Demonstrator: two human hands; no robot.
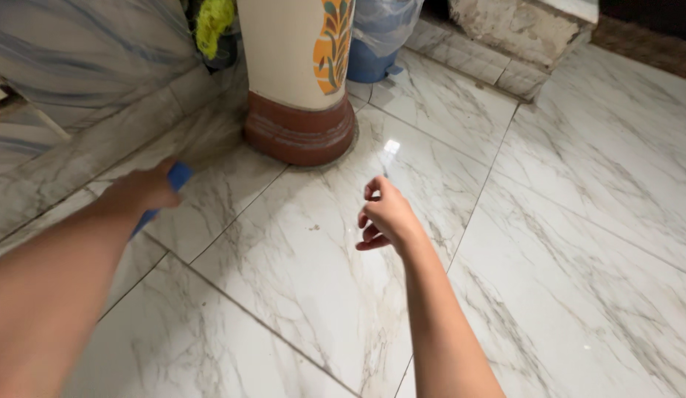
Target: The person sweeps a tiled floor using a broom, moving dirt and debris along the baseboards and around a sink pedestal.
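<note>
Over marble floor (579, 221), near wall edge: left hand (140, 191) wrapped round blue object (178, 177), kind unclear, gripped to keep it off the tiles. Right hand (387, 217) empty, fingers loosely curled, hovering short of painted vase (298, 74).

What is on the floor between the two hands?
Only bare marble floor with a tile joint and a few small specks shows in the head view between the left hand, which grips a blue thing, and the empty right hand.
</note>
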